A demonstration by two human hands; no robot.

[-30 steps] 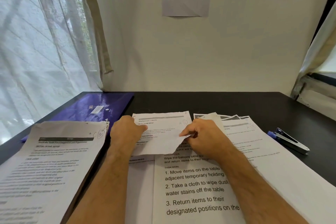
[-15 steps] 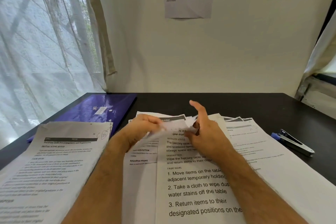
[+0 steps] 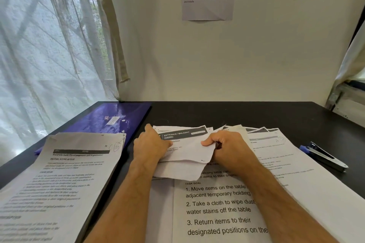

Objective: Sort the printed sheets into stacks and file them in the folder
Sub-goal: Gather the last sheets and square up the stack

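Near the surface's left edge lies a sorted stack [image 3: 65, 179], its far end overlapping the purple folder [image 3: 110, 118] toward the far-left corner. At the near-middle, the left hand [image 3: 151, 147] presses a bent printed sheet [image 3: 189, 150] while the right hand [image 3: 227, 148] pinches its curled edge — thin, limp paper, easily creased, best taken at opposite edges. Fanned sheets [image 3: 292, 163] spread rightward; a stapler [image 3: 324, 157] lies near the right edge.
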